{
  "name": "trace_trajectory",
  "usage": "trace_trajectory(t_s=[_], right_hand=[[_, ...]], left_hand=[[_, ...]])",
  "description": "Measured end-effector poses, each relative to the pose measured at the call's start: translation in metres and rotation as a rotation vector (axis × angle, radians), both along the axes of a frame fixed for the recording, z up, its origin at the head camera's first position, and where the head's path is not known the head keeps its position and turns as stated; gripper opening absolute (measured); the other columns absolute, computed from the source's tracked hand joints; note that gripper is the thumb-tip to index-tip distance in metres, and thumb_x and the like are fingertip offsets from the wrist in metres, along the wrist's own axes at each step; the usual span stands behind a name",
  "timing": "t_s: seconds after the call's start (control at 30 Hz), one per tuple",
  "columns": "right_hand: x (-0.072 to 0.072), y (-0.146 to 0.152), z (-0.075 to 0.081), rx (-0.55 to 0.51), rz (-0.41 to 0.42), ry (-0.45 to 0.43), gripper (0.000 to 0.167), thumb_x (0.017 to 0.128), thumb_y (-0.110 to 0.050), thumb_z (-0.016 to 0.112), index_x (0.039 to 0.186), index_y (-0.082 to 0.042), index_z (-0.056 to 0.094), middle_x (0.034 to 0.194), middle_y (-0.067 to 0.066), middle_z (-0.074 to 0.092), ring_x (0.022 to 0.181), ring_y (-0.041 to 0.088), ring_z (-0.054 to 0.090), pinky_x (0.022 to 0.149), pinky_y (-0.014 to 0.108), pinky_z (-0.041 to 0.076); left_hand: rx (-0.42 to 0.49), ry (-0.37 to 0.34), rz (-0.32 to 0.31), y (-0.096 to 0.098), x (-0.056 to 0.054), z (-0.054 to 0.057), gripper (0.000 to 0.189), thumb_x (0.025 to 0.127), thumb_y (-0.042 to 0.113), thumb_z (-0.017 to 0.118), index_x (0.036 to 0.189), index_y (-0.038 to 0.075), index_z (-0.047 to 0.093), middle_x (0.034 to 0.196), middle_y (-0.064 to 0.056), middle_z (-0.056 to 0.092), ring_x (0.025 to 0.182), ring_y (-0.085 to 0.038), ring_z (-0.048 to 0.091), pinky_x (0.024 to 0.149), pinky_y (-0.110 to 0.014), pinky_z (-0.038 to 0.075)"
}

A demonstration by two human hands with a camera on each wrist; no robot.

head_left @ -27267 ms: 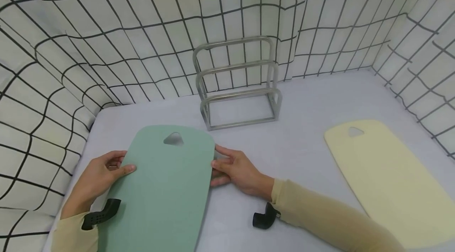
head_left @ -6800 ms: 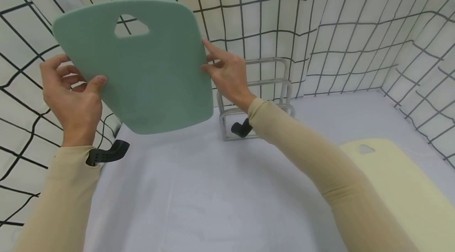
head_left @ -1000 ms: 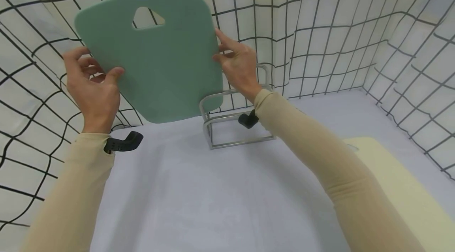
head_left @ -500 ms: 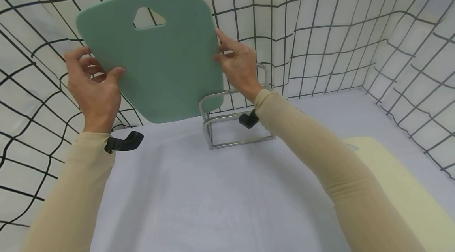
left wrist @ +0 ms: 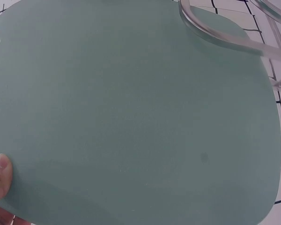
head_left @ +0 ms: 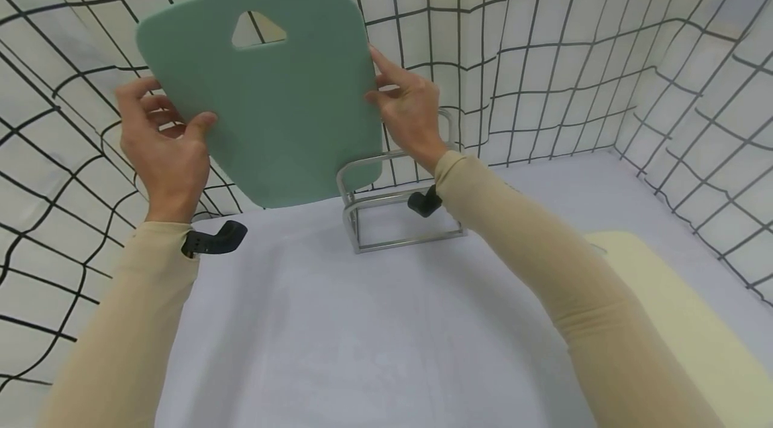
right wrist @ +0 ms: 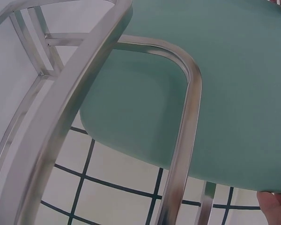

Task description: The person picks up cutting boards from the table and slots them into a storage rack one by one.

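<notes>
A green cutting board (head_left: 284, 106) is held up at the back of the table, its face toward me and its handle hole at the top. My left hand (head_left: 166, 146) grips its left edge, thumb on the front face and fingers behind. The right edge is pinched by my right hand (head_left: 410, 109). The board's lower right corner sits behind the middle loop of a metal rack (head_left: 410, 242) and hides much of the rear loop. In the right wrist view, rack bars (right wrist: 189, 108) cross in front of that corner. Most of the board extends left of the rack.
On the right of the white-covered table (head_left: 362, 334) lies a pale yellow cutting board (head_left: 670, 307), partly covered by my right sleeve. Walls of white cloth with a black grid (head_left: 543, 66) enclose the back and sides.
The green cutting board, flat on the table at first, was lifted by both hands, then brought over so its corner passed behind the rack's middle loop. Over the last second it has shifted slightly right.
</notes>
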State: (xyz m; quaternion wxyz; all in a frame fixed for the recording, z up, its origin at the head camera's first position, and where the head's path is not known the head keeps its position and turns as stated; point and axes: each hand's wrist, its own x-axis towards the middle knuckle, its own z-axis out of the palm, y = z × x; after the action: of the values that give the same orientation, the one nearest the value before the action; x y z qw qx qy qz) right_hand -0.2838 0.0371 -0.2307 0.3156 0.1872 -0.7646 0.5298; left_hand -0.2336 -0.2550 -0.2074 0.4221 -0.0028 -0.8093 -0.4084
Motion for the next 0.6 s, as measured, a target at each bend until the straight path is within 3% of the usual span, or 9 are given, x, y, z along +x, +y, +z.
trace_trajectory(t_s=[0.27,0.6], right_hand=[[0.0016,0.0032,0.0004,-0.001,-0.003,0.001,0.059,0.093,-0.003,0.074,0.146,-0.021,0.058,0.113,0.015,0.079,0.096,0.027,0.08,0.088,0.032,0.064],[0.0033,0.0075,0.0007,-0.005,-0.003,-0.017,0.058,0.095,-0.004,0.072,0.148,-0.021,0.056,0.115,0.014,0.078,0.098,0.025,0.08,0.077,0.029,0.065]], left_hand=[[0.005,0.013,-0.013,0.0031,-0.001,0.0005,0.048,0.097,0.017,0.071,0.139,0.032,0.052,0.108,0.027,0.049,0.099,0.003,0.056,0.086,-0.015,0.049],[0.016,0.0,-0.014,0.0084,-0.0019,0.0021,0.048,0.098,0.016,0.07,0.138,0.033,0.052,0.108,0.026,0.051,0.1,0.002,0.056,0.087,-0.017,0.049]])
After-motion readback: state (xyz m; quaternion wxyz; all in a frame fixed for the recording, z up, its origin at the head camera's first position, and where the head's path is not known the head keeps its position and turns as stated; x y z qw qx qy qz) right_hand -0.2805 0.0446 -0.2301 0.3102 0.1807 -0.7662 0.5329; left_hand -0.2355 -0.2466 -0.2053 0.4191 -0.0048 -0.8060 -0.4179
